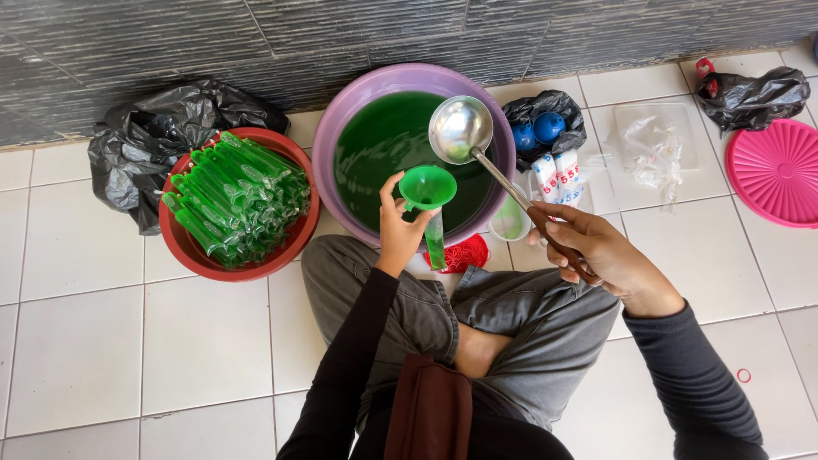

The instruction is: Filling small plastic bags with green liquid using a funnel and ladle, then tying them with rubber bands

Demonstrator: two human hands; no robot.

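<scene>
My left hand [397,230] holds a green funnel [427,187] with a thin plastic tube bag [435,243] hanging from its spout, partly filled with green liquid. My right hand [596,251] grips the dark handle of a steel ladle [461,129], whose empty bowl hovers over the purple basin [322,149]. The basin holds dark green liquid [379,145]. To its left a red bowl [189,251] is heaped with several filled green tube bags [239,196].
I sit cross-legged on white floor tiles by a dark tiled wall. Black plastic bags [145,145] lie at left, another [754,95] at right. A pink lid [780,170], a clear tray [656,145], red rubber bands [464,254] and a small cup [509,223] sit nearby.
</scene>
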